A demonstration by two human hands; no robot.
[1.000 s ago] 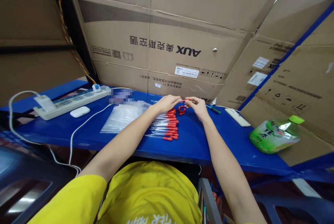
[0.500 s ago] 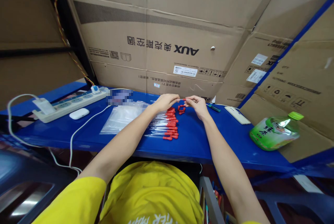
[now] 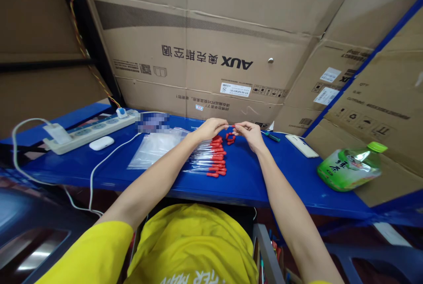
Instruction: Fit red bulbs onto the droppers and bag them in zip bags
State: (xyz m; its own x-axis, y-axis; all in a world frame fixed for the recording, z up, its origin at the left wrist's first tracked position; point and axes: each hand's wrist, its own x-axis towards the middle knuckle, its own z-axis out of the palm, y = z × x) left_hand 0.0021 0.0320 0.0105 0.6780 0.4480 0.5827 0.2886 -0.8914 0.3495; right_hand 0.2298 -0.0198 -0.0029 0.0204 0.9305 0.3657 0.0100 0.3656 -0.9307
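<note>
My left hand [image 3: 212,128] is closed in a pinch at the back of the blue table, fingertips pointing right, on what looks like a thin glass dropper tube, mostly hidden by the fingers. Facing it, my right hand [image 3: 250,134] pinches a red rubber bulb [image 3: 233,126] at the tube's end. Below my left hand lies a row of clear droppers with red bulbs [image 3: 218,158], their bulbs to the right. Several loose red bulbs [image 3: 230,142] rest between the hands on the table.
Clear plastic bags [image 3: 153,149] lie left of the droppers. Further left are a white case [image 3: 102,143], a power strip [image 3: 94,130] and cables. A green screwdriver [image 3: 272,136], a white phone-like slab [image 3: 301,146] and a green bottle [image 3: 346,169] are right. Cardboard [image 3: 205,24] walls the back.
Both hands keep their pinches in almost the same place, with only slight finger movement. The whole view has shifted a little.
</note>
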